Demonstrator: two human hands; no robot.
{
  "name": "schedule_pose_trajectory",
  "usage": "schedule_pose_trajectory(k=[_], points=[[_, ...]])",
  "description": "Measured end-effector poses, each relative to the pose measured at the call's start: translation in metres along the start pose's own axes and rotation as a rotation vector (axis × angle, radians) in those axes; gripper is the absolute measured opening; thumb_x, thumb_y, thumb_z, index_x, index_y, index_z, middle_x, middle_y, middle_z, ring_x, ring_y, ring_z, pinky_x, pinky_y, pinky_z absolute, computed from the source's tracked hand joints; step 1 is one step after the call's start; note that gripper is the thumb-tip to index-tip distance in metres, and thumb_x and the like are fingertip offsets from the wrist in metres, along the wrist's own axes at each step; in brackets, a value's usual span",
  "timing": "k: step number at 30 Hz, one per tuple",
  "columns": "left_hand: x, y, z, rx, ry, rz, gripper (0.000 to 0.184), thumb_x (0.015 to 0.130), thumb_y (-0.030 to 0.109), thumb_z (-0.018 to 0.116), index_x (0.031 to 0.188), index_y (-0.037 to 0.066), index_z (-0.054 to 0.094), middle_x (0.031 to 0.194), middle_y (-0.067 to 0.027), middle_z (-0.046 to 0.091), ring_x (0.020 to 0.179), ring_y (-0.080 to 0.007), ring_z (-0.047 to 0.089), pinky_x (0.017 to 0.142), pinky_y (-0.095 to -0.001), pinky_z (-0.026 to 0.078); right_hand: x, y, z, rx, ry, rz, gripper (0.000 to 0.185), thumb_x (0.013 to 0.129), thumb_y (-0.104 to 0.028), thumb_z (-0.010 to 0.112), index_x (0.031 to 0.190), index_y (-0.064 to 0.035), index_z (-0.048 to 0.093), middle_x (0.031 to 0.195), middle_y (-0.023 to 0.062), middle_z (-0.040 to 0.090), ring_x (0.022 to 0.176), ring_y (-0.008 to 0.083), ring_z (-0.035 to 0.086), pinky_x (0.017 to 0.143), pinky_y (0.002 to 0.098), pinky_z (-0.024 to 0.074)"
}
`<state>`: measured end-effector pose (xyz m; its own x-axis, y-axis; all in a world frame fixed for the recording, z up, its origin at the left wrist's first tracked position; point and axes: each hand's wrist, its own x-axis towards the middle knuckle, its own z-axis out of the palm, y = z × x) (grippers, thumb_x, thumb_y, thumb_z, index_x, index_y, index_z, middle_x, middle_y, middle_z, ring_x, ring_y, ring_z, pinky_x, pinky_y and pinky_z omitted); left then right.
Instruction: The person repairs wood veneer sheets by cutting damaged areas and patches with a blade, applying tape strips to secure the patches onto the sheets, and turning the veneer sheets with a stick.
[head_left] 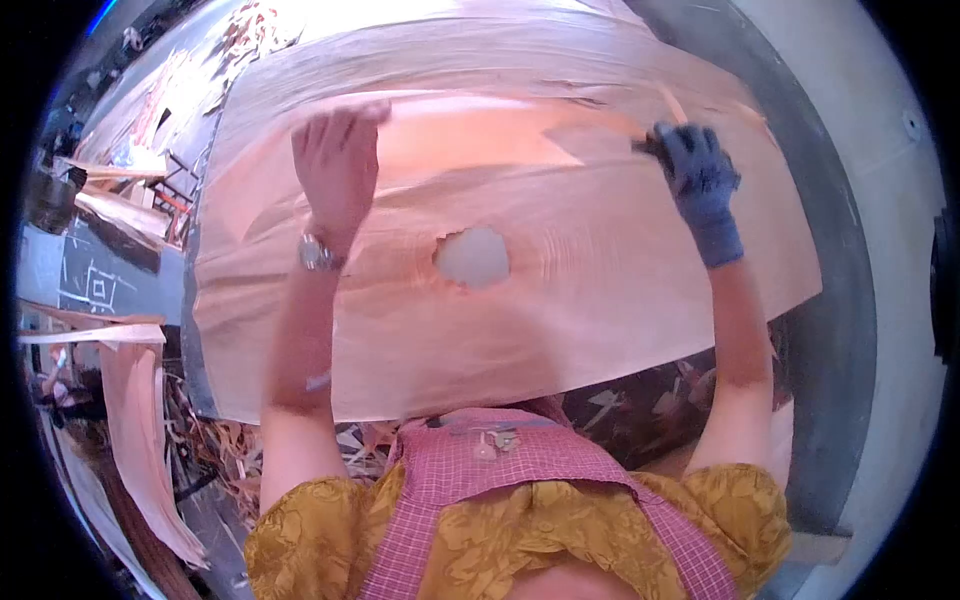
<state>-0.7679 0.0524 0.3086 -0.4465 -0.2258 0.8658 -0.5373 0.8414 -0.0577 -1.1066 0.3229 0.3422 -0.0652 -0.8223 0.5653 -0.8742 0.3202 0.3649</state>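
A wide sheet of thin wood veneer (610, 280) lies spread in front of me, with a ragged hole (474, 257) near its middle. Beyond the hole, a brighter orange veneer piece (450, 135) with a jagged right end stretches between my hands. My left hand (338, 165), bare and with a watch at the wrist, is at that piece's left end; its fingers are bent and close together, their tips blurred. At the right, my right hand (697, 172) wears a blue-grey glove. Its fingers curl around something dark I cannot make out.
Veneer scraps (250, 450) are heaped at the near left. Long veneer strips (140, 430) hang or lean at the far left, and more scraps (250, 35) lie at the back left. A dark table edge (840, 300) and a pale surface border the sheet on the right.
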Motion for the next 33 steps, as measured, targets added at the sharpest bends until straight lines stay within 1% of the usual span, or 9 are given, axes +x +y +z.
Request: schedule_pose_trajectory(k=[2,3,4,7,16,19,26,29,33], points=[[-0.033,0.008,0.003,-0.055,-0.076,-0.011,0.018,0.081,0.011,0.065,0.097,0.018,0.069,0.090,0.0018,0.064,0.087,-0.0193,0.059,0.081,-0.0377,0.042,-0.026,-0.004,0.021,-0.028,-0.136,-0.140,0.035,0.084,-0.018,0.062,0.119,-0.0170,0.061,0.096,0.0042,0.058,0.090,0.0239,0.059,0.067,0.0396,0.0515],[-0.051,0.012,0.008,-0.084,-0.117,-0.017,0.017,0.082,0.010,0.066,0.097,0.017,0.069,0.092,0.0005,0.065,0.088,-0.0206,0.060,0.081,-0.0388,0.042,-0.035,-0.009,0.036,-0.055,-0.053,-0.254,0.036,0.083,-0.016,0.059,0.119,-0.0164,0.061,0.093,0.0033,0.057,0.085,0.0226,0.059,0.063,0.0386,0.0505],[-0.071,0.015,0.014,-0.092,-0.170,-0.037,0.018,0.081,0.010,0.066,0.097,0.017,0.069,0.093,0.0006,0.065,0.089,-0.0207,0.060,0.082,-0.0392,0.042,-0.049,-0.016,0.054,-0.045,-0.213,-0.295,0.038,0.081,-0.017,0.058,0.119,-0.0156,0.060,0.090,0.0032,0.056,0.083,0.0221,0.059,0.061,0.0381,0.0498],[-0.128,0.021,0.036,-0.083,-0.318,-0.094,0.018,0.080,0.009,0.067,0.096,0.017,0.069,0.095,0.0005,0.066,0.093,-0.0204,0.060,0.088,-0.0405,0.042,-0.083,-0.045,0.114,0.067,-0.366,-0.439,0.044,0.083,-0.020,0.056,0.127,-0.0155,0.056,0.089,0.0028,0.056,0.084,0.0218,0.059,0.059,0.0395,0.0493],[-0.242,0.064,0.024,-0.005,-0.685,-0.273,0.017,0.079,0.008,0.065,0.095,0.015,0.070,0.096,-0.0006,0.067,0.100,-0.0203,0.062,0.104,-0.0472,0.038,-0.166,-0.096,0.182,0.464,-0.485,-0.578,0.045,0.085,-0.020,0.055,0.129,-0.0156,0.056,0.084,0.0030,0.057,0.077,0.0210,0.059,0.056,0.0382,0.0496],[-0.248,0.097,0.019,0.009,-0.780,-0.388,0.025,0.084,0.011,0.060,0.108,0.014,0.068,0.116,-0.0053,0.064,0.117,-0.0242,0.056,0.110,-0.0503,0.030,-0.184,-0.101,0.187,0.484,-0.475,-0.646,0.046,0.085,-0.020,0.055,0.131,-0.0166,0.056,0.084,0.0027,0.057,0.077,0.0210,0.058,0.056,0.0378,0.0493],[-0.218,0.170,0.081,-0.092,-0.938,-0.526,0.060,0.093,0.040,0.056,0.146,0.016,0.041,0.154,-0.0147,0.033,0.143,-0.0332,0.027,0.115,-0.0549,0.020,-0.190,-0.106,0.190,0.530,-0.460,-0.650,0.048,0.083,-0.020,0.056,0.132,-0.0180,0.056,0.084,0.0022,0.057,0.077,0.0201,0.058,0.056,0.0379,0.0488],[-0.238,0.172,0.113,0.070,-0.954,-0.556,0.071,0.091,0.050,0.054,0.151,0.018,0.032,0.159,-0.0137,0.020,0.148,-0.0330,0.015,0.117,-0.0534,0.015,-0.190,-0.106,0.185,0.503,-0.546,-0.656,0.049,0.085,-0.026,0.059,0.133,-0.0165,0.054,0.088,0.0050,0.058,0.080,0.0229,0.060,0.057,0.0390,0.0501],[-0.255,0.160,0.121,-0.015,-0.847,-0.565,0.082,0.088,0.052,0.058,0.153,0.015,0.026,0.159,-0.0105,0.021,0.148,-0.0319,0.015,0.119,-0.0520,0.010,-0.147,-0.108,0.153,0.822,-0.701,-0.375,0.043,0.087,-0.034,0.063,0.124,-0.0121,0.056,0.097,0.0119,0.059,0.085,0.0303,0.062,0.063,0.0437,0.0522]])
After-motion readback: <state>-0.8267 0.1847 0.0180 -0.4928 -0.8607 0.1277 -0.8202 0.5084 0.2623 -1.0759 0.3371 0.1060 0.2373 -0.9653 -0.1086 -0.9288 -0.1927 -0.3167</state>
